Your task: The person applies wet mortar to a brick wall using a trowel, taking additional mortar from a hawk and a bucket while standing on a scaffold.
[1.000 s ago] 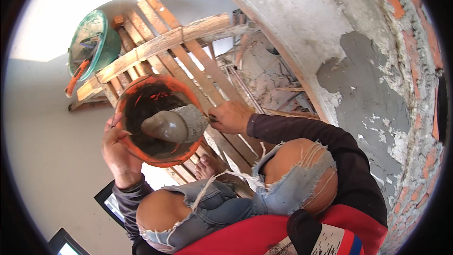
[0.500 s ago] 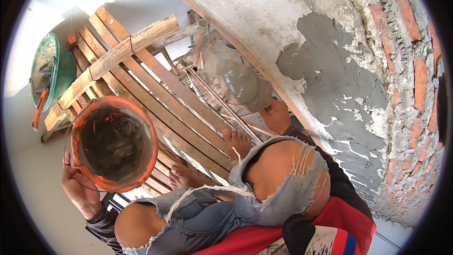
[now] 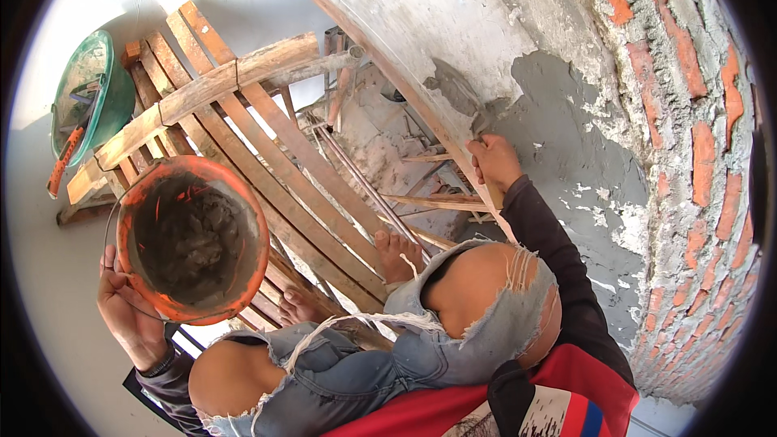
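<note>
My left hand [image 3: 129, 307] grips the side of an orange bucket [image 3: 258, 235] by its rim and wire handle. Grey wet mortar [image 3: 198, 247] lies inside the bucket, which is tipped toward me. My right hand [image 3: 495, 163] is closed round the handle of a trowel [image 3: 457, 87]. The trowel's blade, smeared grey, is against the wall beside its wooden edge strip [image 3: 405, 81]. Right of the blade, a patch of grey plaster [image 3: 558, 113] covers part of the pale wall.
Beneath my bare feet [image 3: 398, 257] is a platform of wooden slats [image 3: 295, 146] with gaps. A green bucket [image 3: 120, 105] holding an orange-handled tool [image 3: 65, 163] stands at the far left. Bare brickwork [image 3: 702, 163] rises at right. Metal poles [image 3: 356, 158] run beside the platform.
My right hand has carried the mortar-loaded trowel from over the gap up and right to the wall. The bucket in my left hand has shifted slightly left and up.
</note>
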A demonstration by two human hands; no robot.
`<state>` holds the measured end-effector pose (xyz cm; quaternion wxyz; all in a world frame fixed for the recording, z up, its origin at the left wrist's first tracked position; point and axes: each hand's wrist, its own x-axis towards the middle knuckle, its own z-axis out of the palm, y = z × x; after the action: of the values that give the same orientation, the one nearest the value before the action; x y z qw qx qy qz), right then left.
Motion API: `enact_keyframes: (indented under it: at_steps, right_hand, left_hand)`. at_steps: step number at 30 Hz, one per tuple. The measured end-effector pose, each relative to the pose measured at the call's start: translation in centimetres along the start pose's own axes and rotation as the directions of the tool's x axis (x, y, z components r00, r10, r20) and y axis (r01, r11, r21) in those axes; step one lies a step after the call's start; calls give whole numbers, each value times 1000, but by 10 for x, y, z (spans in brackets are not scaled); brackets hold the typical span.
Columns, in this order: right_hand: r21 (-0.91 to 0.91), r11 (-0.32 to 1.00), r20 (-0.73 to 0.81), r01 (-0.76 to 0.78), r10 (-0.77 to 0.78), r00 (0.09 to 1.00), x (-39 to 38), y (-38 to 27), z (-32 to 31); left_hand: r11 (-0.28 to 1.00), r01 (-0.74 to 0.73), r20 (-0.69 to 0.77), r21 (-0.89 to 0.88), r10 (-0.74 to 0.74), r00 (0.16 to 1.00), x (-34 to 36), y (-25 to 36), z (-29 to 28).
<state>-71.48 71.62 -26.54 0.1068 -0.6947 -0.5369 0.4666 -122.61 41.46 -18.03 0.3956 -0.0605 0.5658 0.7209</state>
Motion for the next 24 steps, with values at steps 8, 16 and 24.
enact_keyframes:
  at_steps: [8,16,24]
  right_hand:
    - [37,999,-3,-2,3,1000,-50,-108,-55]
    - [177,941,-229,288,-245,942,-115,-83,-105]
    - [-633,703,-62,324,-463,884,-56,4,-19]
  left_hand:
    - [997,-25,7,-74,26,1000,6,-4,-16]
    - [995,-10,-33,-96,7,999,3,-1,-16]
    - [994,-50,-44,-100,46,998,14,-2,-29]
